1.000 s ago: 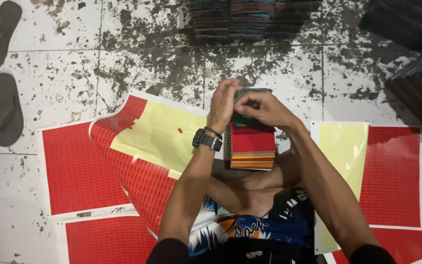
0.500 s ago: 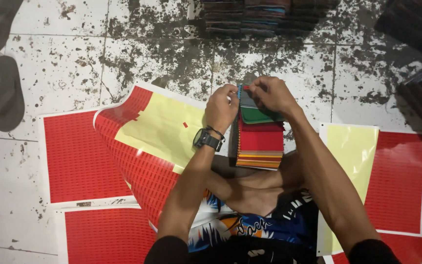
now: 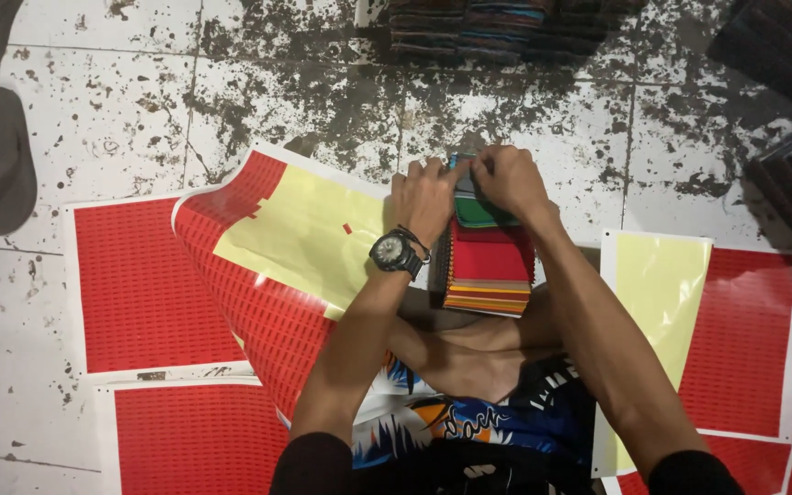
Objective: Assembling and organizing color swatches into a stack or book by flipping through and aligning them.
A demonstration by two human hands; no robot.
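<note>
A thick stack of coloured swatch cards (image 3: 489, 270), bound along its left edge and showing a red face with a green one above it, rests on the seated person's lap, just above the bent knees. Both hands meet at its far end: the left hand (image 3: 425, 197), a black watch (image 3: 394, 252) on its wrist, pinches the top-left corner, and the right hand (image 3: 506, 179) is closed on the top edge beside it, fingertips of the two almost touching, so both are clamped on the stack's upper cards rather than spread open. What exactly sits between the fingertips is too small to make out. To do this step well, it seems wise to keep the stack braced flat on the legs, hold one corner steady with the left hand and let the right work only the top layer, so the cards below do not fan or slide. Beside the left forearm a red sticker sheet (image 3: 258, 302) curls up, showing its pale yellow backing; more red sheets (image 3: 139, 284) lie flat on the stained tile floor (image 3: 112, 119), and dark stacks (image 3: 497, 27) stand farther off.
</note>
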